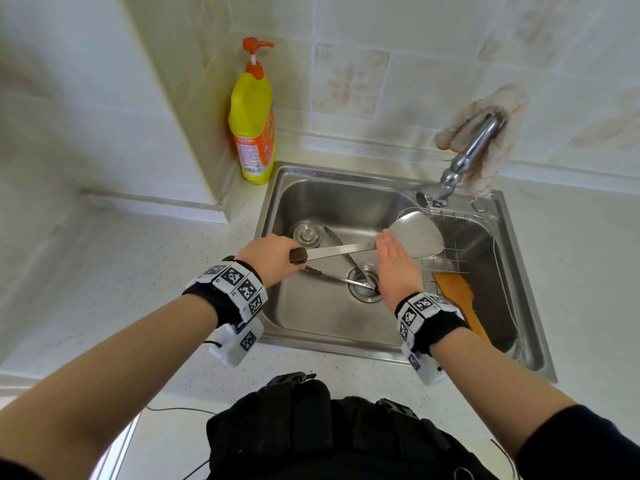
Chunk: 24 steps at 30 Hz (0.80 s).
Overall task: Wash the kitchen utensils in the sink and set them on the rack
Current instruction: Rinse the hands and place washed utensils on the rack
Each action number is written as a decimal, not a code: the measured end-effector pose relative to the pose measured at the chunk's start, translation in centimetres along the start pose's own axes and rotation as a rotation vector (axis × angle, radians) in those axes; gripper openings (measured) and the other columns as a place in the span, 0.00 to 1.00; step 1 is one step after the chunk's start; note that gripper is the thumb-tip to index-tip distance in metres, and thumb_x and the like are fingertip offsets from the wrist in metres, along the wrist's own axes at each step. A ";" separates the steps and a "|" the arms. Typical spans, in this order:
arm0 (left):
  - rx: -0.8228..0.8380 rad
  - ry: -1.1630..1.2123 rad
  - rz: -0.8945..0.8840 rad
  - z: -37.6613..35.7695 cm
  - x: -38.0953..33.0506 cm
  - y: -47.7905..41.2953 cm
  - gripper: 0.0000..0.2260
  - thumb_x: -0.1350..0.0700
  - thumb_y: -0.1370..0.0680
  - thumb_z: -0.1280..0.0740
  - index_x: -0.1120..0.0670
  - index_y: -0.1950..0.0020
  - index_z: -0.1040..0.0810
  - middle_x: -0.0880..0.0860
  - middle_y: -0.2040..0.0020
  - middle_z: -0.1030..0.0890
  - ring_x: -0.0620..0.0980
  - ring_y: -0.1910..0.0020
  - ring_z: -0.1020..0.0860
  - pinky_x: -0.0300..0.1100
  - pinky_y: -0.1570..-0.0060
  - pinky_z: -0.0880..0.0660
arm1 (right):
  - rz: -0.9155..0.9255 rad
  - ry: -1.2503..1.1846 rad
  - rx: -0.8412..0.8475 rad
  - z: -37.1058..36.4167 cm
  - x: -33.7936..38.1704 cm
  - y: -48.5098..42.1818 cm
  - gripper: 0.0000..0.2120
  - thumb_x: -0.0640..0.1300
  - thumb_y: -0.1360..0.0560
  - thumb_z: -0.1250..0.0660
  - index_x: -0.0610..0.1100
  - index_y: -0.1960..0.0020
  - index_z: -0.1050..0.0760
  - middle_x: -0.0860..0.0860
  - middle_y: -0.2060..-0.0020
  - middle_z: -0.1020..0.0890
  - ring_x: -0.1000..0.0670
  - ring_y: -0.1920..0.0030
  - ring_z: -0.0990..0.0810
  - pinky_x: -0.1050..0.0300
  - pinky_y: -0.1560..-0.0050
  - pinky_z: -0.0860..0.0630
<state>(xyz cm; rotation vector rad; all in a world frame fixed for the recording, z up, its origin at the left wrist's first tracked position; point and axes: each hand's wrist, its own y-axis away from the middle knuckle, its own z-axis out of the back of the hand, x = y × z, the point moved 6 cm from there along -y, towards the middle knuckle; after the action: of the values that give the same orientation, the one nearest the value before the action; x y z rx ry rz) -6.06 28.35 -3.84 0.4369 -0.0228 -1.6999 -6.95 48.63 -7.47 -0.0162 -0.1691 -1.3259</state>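
My left hand (268, 256) grips the dark handle of a steel spatula (420, 233), held level over the steel sink (311, 327) with its broad blade under the tap (460, 164). My right hand (396, 263) lies flat with straight fingers against the blade's near edge. Metal tongs (341, 280) lie on the sink floor beside the drain (363, 289). A wooden spatula (459, 299) rests on the wire rack (450, 261) in the sink's right part.
A yellow detergent bottle with an orange pump (252, 126) stands at the sink's back left corner. A rag (485, 126) hangs over the tap. Pale countertop (138, 271) surrounds the sink, and a tiled wall rises behind it.
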 end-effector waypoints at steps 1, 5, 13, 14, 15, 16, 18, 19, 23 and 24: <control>0.009 -0.003 -0.011 -0.2 -0.2 0.0 0.09 0.47 0.24 0.37 0.47 0.61 0.30 0.49 0.62 0.24 0.52 0.59 0.23 0.43 0.57 0.28 | -0.004 -0.024 -0.020 0.1 0.0 0.2 0.31 0.30 0.25 0.42 0.39 0.25 0.50 0.43 0.24 0.50 0.47 0.24 0.53 0.55 0.25 0.53; 0.009 -0.108 -0.061 -0.6 -0.5 0.1 0.10 0.46 0.23 0.38 0.48 0.62 0.31 0.48 0.64 0.25 0.51 0.60 0.24 0.41 0.61 0.32 | 0.026 -0.057 0.007 -0.3 1.3 0.7 0.15 0.34 0.24 0.41 0.43 0.38 0.33 0.47 0.39 0.27 0.48 0.36 0.31 0.59 0.38 0.35; -0.021 -0.444 -0.175 -1.3 -3.6 -0.8 0.14 0.47 0.20 0.43 0.55 0.42 0.32 0.53 0.50 0.20 0.54 0.53 0.21 0.43 0.60 0.31 | 0.052 -0.009 0.043 -0.3 2.5 0.9 0.15 0.33 0.24 0.42 0.41 0.38 0.35 0.46 0.41 0.27 0.46 0.40 0.30 0.57 0.43 0.33; -0.016 -0.446 -0.185 -1.4 -4.2 -0.9 0.14 0.48 0.20 0.43 0.56 0.41 0.32 0.54 0.50 0.20 0.54 0.53 0.21 0.44 0.59 0.31 | 0.059 0.004 0.039 -0.2 2.8 0.9 0.16 0.33 0.25 0.41 0.41 0.38 0.35 0.46 0.41 0.27 0.46 0.40 0.30 0.57 0.44 0.32; -0.006 -0.449 -0.197 -1.6 -4.8 -1.0 0.13 0.48 0.19 0.43 0.56 0.41 0.33 0.54 0.50 0.20 0.55 0.53 0.21 0.44 0.59 0.31 | 0.066 0.014 0.037 -0.2 3.1 1.0 0.16 0.32 0.25 0.41 0.41 0.38 0.36 0.46 0.41 0.27 0.46 0.40 0.30 0.57 0.44 0.32; -0.001 -0.454 -0.213 -1.8 -5.3 -1.1 0.13 0.49 0.19 0.43 0.57 0.41 0.33 0.55 0.49 0.20 0.55 0.52 0.21 0.45 0.59 0.31 | 0.079 0.023 0.041 -0.2 3.4 1.1 0.17 0.32 0.25 0.41 0.41 0.38 0.36 0.46 0.41 0.28 0.46 0.39 0.30 0.57 0.43 0.31; 0.004 -0.478 -0.247 -1.8 -6.1 -1.1 0.13 0.49 0.19 0.44 0.57 0.41 0.33 0.55 0.49 0.20 0.56 0.52 0.21 0.45 0.60 0.33 | 0.097 0.017 0.044 -0.4 3.6 1.3 0.18 0.32 0.25 0.41 0.40 0.37 0.36 0.45 0.41 0.28 0.46 0.39 0.30 0.57 0.43 0.31; 0.004 -0.490 -0.268 -1.7 -6.4 -1.1 0.13 0.49 0.19 0.44 0.57 0.41 0.33 0.55 0.49 0.21 0.56 0.53 0.21 0.45 0.61 0.34 | 0.102 0.016 0.050 -0.5 3.4 1.5 0.18 0.32 0.25 0.41 0.40 0.36 0.36 0.45 0.41 0.27 0.46 0.39 0.29 0.57 0.44 0.31; -0.044 -0.470 -0.291 -0.9 -5.6 -0.7 0.08 0.53 0.19 0.44 0.55 0.44 0.33 0.53 0.54 0.21 0.53 0.64 0.28 0.45 0.63 0.31 | 0.029 0.001 0.182 -0.4 0.1 2.5 0.24 0.31 0.26 0.40 0.42 0.33 0.39 0.46 0.37 0.29 0.45 0.42 0.25 0.54 0.49 0.28; -0.055 -0.460 -0.272 -0.7 -5.0 -0.5 0.07 0.53 0.19 0.43 0.55 0.44 0.33 0.53 0.55 0.22 0.52 0.65 0.29 0.45 0.64 0.31 | -0.007 -0.011 0.210 -0.3 -0.9 2.7 0.26 0.29 0.27 0.39 0.42 0.32 0.39 0.45 0.35 0.31 0.44 0.42 0.26 0.53 0.48 0.27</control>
<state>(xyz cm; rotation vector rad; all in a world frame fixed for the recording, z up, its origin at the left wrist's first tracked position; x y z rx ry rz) -5.79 33.40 -3.25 -0.0015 -0.2609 -2.0341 -4.53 50.14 -7.69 0.1546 -0.3171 -1.3093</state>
